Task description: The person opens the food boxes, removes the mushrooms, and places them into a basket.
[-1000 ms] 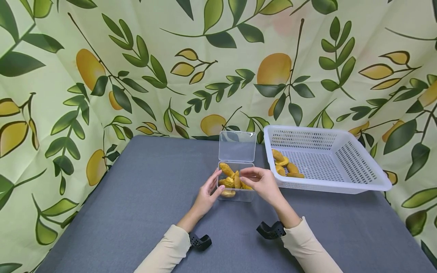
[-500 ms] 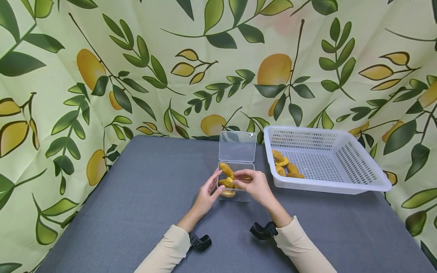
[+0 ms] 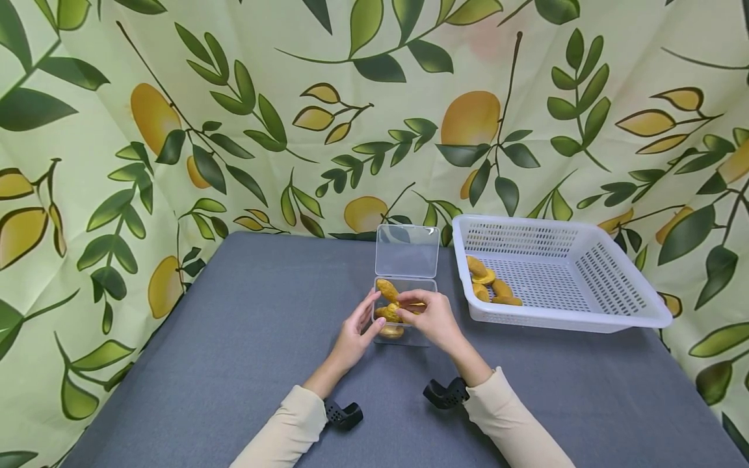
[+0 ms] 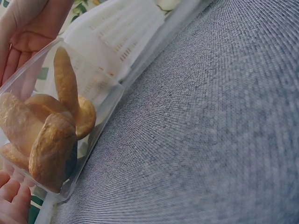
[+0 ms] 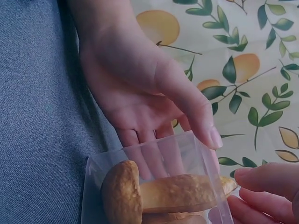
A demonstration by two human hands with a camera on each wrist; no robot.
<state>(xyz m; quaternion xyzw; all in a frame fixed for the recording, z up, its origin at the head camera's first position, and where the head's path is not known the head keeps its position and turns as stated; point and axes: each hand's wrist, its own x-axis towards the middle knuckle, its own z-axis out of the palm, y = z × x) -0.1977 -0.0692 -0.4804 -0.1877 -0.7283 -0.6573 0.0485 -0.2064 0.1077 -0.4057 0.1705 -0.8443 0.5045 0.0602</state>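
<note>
A clear plastic box with several brownish-yellow mushrooms in it stands on the grey tabletop, its lid raised at the back. My left hand holds the box at its left side, thumb at the near wall. The right wrist view shows this hand with fingers along the outside wall. My right hand is over the box, thumb and forefinger pinching at a mushroom. In the right wrist view its fingertips meet the stem end of a mushroom. Part of the box's contents is hidden behind the right hand.
A white perforated plastic basket stands to the right of the box, with several more mushrooms at its left end. Grey cloth covers the table. A leaf-and-fruit patterned curtain hangs behind and at the sides.
My right hand has moved left across the box toward my left hand, covering mushrooms that showed before. The left hand, box and basket have stayed put.
</note>
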